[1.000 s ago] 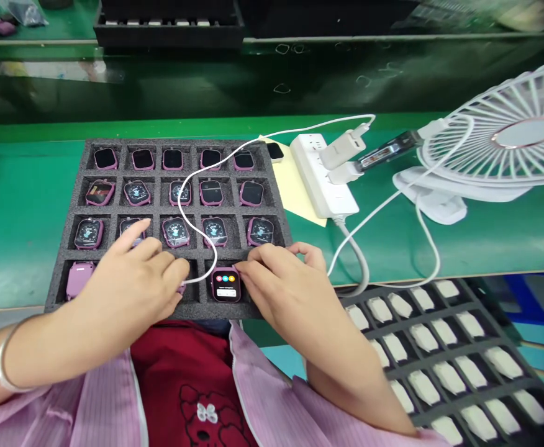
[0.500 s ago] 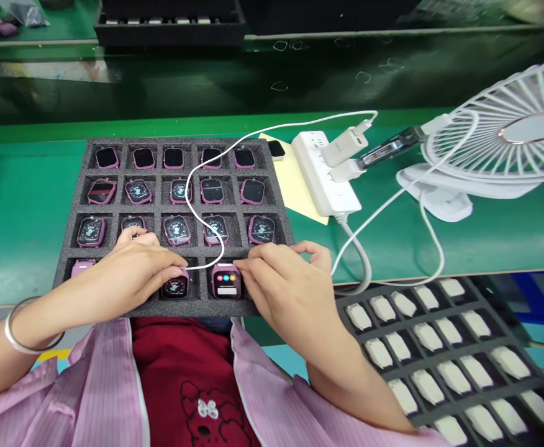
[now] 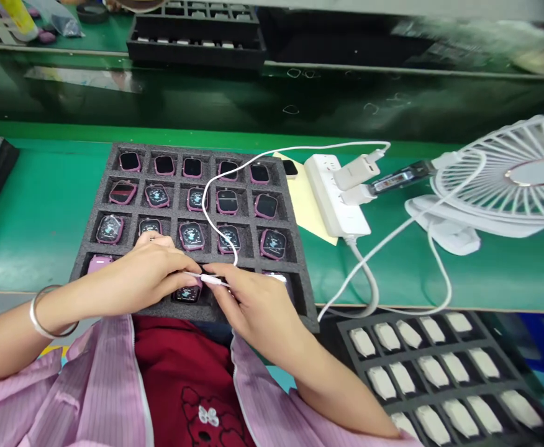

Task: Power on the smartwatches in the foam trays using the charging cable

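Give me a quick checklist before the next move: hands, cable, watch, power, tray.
1. Grip on cable end: ok, the fingertips of left hand and right hand meet on it.
2. Screen of the watch below the fingers: ok, lit with a dial.
3. Contact between cable end and watch: cannot tell, fingers hide it.
4. Power: ok for connection, cable reaches the charger on the power strip; current flow cannot be told.
5. Cable clear of the other watches: not ok, it crosses the tray.
6. Tray fully on the bench: not ok, front edge appears to overhang.
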Motion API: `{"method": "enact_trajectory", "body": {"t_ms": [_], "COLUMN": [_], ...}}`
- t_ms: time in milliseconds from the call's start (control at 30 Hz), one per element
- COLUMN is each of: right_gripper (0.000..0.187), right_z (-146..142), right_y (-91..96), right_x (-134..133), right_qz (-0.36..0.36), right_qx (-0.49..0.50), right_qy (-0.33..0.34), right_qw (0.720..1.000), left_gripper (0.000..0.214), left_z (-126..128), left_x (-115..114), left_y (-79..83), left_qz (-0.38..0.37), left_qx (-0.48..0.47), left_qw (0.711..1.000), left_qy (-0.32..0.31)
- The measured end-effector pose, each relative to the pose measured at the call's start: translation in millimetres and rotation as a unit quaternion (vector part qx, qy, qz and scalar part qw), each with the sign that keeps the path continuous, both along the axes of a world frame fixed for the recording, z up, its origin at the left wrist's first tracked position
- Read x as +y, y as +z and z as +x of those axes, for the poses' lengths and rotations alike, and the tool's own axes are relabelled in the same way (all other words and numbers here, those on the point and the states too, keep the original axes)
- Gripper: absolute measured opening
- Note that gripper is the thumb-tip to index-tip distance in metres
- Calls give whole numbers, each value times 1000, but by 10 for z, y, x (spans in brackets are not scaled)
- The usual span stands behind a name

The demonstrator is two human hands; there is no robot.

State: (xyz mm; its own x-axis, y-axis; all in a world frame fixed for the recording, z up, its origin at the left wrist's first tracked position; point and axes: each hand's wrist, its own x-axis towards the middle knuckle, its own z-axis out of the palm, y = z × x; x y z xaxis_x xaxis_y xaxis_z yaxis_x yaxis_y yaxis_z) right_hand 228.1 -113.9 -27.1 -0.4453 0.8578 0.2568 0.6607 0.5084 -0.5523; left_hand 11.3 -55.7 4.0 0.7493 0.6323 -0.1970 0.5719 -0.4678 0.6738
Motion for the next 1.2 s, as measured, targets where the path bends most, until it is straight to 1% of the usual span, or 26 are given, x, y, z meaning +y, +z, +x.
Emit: {"method": "enact_trajectory", "body": {"t_ms": [67, 133, 200, 233, 267, 300, 333, 367, 400, 433, 467, 533, 633, 733, 767, 800, 867, 933, 967, 1067, 1133, 1200], "right_gripper": [21, 22, 21, 20, 19, 18, 16, 15, 14, 13, 13, 13, 14, 15, 15, 16, 16, 18, 19, 23, 25, 26], "right_z": [-14, -13, -5, 0, 3, 4, 2, -6, -19, -37, -60, -117, -205, -281, -305, -328, -372, -411, -428, -474, -505, -533], "right_y": [-24, -28, -24, -21, -18, -13, -6, 5, 19, 37, 58, 100, 143, 154, 154, 154, 160, 175, 186, 230, 259, 280], "right_x": [20, 32, 34, 32, 28, 24, 19, 15, 11, 8, 6, 5, 13, 25, 28, 32, 39, 48, 53, 62, 67, 73], "right_qz": [23, 35, 60, 77, 99, 121, 139, 154, 163, 169, 170, 169, 150, 142, 144, 145, 143, 139, 137, 125, 119, 116], "right_qx": [-9, 4, 16, 16, 15, 14, 13, 13, 15, 17, 17, 15, 18, 36, 41, 42, 36, 31, 30, 33, 37, 31], "right_qy": [7, 8, -2, -8, -16, -22, -29, -33, -36, -35, -30, -17, 0, 9, 14, 20, 33, 50, 59, 87, 102, 118], "right_qw": [1000, 999, 998, 997, 995, 992, 990, 987, 986, 985, 985, 985, 989, 989, 989, 988, 988, 989, 988, 988, 987, 986], "left_gripper": [17, 12, 16, 18, 20, 22, 25, 31, 38, 43, 47, 49, 44, 37, 32, 26, 15, 19, 22, 30, 38, 44], "left_z": [2, -34, -138, -217, -309, -408, -506, -596, -671, -729, -769, -807, -817, -847, -868, -893, -953, -1004, -1019, -1005, -967, -935], "left_x": [-19, -52, -112, -156, -208, -268, -332, -397, -459, -515, -562, -621, -627, -565, -538, -511, -465, -434, -425, -411, -398, -374], "left_y": [-24, -17, 28, 58, 88, 113, 128, 131, 123, 105, 83, 37, 4, 0, -1, -2, 4, 30, 52, 136, 186, 213], "left_qz": [28, 81, 159, 208, 257, 301, 334, 350, 356, 354, 351, 349, 350, 343, 336, 326, 292, 252, 233, 185, 137, 85], "left_qx": [-19, -43, -49, -36, -4, 45, 106, 174, 235, 285, 319, 343, 332, 322, 312, 290, 209, 108, 66, -16, -56, -87], "left_qw": [999, 995, 985, 974, 958, 937, 911, 887, 867, 854, 846, 841, 847, 857, 865, 879, 919, 954, 965, 982, 989, 992], "left_qy": [14, 29, 54, 84, 126, 174, 219, 245, 256, 253, 245, 232, 223, 209, 203, 195, 165, 124, 102, 34, -12, -35]}}
